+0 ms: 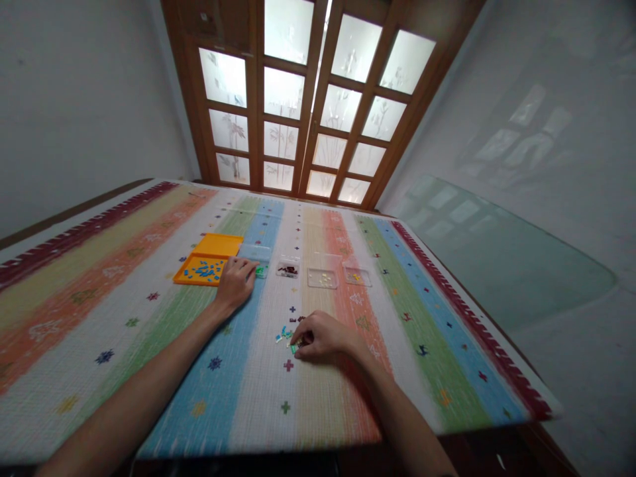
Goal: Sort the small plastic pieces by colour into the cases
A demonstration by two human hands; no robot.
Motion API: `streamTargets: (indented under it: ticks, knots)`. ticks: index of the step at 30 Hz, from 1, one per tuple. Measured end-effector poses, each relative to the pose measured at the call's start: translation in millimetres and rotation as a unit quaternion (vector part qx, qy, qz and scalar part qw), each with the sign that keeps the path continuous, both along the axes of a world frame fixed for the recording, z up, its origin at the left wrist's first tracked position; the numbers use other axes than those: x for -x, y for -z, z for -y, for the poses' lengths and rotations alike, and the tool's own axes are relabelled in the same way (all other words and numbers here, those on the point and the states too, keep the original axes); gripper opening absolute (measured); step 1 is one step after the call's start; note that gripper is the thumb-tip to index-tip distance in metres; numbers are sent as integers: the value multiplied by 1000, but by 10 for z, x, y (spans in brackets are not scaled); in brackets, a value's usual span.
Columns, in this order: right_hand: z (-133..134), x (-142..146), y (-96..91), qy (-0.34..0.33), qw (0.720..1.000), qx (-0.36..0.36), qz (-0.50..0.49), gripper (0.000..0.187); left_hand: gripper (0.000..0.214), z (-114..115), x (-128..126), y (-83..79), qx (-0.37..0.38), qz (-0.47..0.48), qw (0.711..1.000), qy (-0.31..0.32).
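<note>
My left hand [237, 281] rests between the orange case and a small clear box of green pieces [261, 271]. Its fingers are bent together, with the tips at the green pieces; whatever they pinch is too small to make out. Blue pieces [203, 270] lie scattered in the open orange case [217, 244], partly behind that hand. Over a loose pile of small pieces [283, 333], blue, green, pale and dark, my right hand [322, 332] is curled with thumb and fingers closed. What it pinches is hidden.
Right of the green pieces stand open clear boxes: one with dark brown pieces [288, 269], one with pale yellow pieces [322, 278] and one with yellow pieces [358, 276]. A striped cloth [263, 371] covers the table. Beyond are wooden glazed doors [305, 126].
</note>
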State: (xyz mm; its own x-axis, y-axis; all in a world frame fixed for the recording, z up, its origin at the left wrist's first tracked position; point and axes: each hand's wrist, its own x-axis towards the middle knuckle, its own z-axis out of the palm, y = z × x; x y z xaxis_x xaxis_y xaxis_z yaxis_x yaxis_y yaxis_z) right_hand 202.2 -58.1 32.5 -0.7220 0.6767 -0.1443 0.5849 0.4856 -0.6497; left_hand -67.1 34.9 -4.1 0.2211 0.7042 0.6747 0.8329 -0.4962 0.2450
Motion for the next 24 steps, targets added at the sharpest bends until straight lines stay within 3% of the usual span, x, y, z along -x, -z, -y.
streamTargets:
  ticks: [8, 15, 24]
  knots:
    - [30, 14, -6, 14, 1000, 10, -13, 20, 23, 284, -99, -67, -21, -10, 984, 175]
    - [-2, 6, 35, 90, 991, 67, -73, 15, 21, 582, -308, -140, -21, -28, 950, 309]
    - [-92, -61, 7, 169, 974, 63, -141, 11, 12, 786, -499, -195, -35, -56, 922, 381]
